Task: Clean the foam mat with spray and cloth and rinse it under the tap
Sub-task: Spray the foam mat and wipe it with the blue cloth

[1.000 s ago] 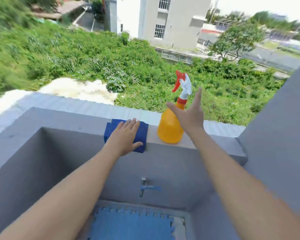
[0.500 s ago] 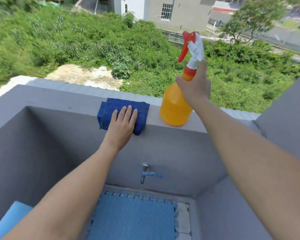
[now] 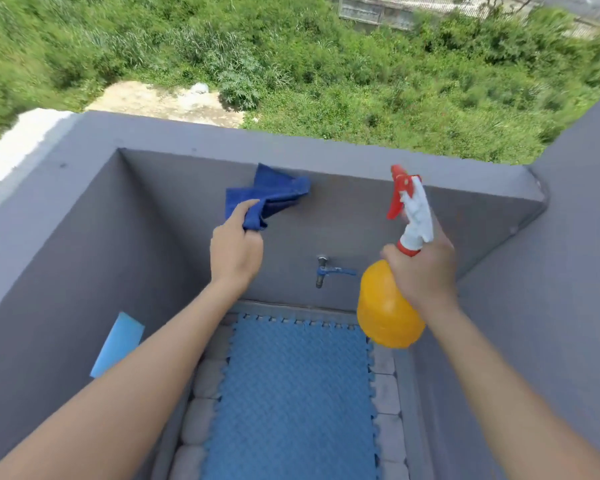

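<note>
A blue foam mat with jigsaw edges lies flat on the floor of a grey concrete basin. My left hand grips a dark blue cloth, held in the air in front of the basin's back wall. My right hand is closed around the neck of an orange spray bottle with a white head and red trigger, lifted above the mat's far right corner. A tap with a blue handle sticks out of the back wall between my hands.
Grey walls enclose the basin on three sides, topped by a flat ledge. A light blue piece leans against the left wall. Pale stones border the mat. Beyond the ledge is a drop to green bushes.
Both hands have lifted their objects off the ledge and come down into the basin. The cloth now hangs loose from my left hand. The view has tilted down.
</note>
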Demonstrator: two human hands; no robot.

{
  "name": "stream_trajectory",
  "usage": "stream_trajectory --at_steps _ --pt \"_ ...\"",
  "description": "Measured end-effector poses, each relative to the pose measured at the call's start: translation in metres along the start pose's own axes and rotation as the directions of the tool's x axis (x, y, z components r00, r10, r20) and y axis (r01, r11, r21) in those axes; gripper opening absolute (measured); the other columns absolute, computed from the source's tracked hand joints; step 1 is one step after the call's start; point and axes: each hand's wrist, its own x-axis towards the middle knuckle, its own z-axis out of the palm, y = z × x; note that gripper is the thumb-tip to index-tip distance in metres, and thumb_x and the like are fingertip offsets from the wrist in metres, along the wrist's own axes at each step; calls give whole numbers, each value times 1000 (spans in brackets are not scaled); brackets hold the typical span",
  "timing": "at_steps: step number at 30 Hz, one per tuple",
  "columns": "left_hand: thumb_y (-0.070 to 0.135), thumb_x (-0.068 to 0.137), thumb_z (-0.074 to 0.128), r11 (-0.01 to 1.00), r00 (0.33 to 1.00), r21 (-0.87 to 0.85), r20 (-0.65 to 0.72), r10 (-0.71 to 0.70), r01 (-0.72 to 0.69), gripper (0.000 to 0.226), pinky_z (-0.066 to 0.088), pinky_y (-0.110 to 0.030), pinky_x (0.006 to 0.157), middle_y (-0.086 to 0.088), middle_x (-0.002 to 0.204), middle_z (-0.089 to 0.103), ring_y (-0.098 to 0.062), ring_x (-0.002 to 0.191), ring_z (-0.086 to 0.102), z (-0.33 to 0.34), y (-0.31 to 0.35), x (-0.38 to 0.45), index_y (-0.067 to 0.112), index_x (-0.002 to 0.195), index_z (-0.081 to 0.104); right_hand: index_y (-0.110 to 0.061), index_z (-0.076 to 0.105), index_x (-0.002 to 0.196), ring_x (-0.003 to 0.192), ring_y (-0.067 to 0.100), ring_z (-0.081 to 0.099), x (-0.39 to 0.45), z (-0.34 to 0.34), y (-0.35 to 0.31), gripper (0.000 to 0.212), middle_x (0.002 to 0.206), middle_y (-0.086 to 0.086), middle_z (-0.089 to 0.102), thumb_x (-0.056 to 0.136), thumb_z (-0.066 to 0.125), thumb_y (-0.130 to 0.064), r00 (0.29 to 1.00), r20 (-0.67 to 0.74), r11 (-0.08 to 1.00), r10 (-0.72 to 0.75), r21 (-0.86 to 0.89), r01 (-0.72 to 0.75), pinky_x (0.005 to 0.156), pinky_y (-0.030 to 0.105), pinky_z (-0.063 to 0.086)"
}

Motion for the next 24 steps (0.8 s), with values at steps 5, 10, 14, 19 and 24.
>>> stream_trajectory --at_steps 5,10,14,19,24 --pt "19 92 37 992 989 -22 74 -125 127 35 38 -29 67 2 95 66 -18 84 56 -25 -64 -68 30 117 59 -47 40 140 67 -1 53 -127 26 64 88 82 -26 53 76 54 11 978 85 981 193 -44 -190 56 10 39" --pt "19 94 34 972 960 30 153 -236 234 36 36 -29 78 3 110 62 -17 97 53 1 -179 -119 24 121 57 -36 51 112 54 5 47 -203 64 157 55 70 -9 49 76 64 4 926 142 937 350 -31 -349 51 19 35" --pt "22 91 33 963 943 94 198 -267 253 39 39 -33 81 0 108 62 -22 98 56 37 -285 -158 23 122 56 -28 59 116 72 7 61 -236 113 236 31 83 -9 65 89 71 -20 919 184 930 349 55 -364 64 34 53" --pt "21 84 32 964 949 78 171 -266 256 48 38 -29 74 1 107 62 -19 95 55 79 -397 -198 21 127 53 -23 61 121 81 14 57 -260 185 333 39 92 -10 63 90 52 -46 947 203 966 247 23 -257 74 37 52" --pt "12 91 35 963 958 211 196 -207 165 49 40 -32 84 -6 112 65 -22 103 58 147 -547 -242 27 136 46 -20 62 122 95 17 55 -273 269 443 25 102 -10 61 99 53 -26 977 186 994 101 -67 -90 82 33 44"
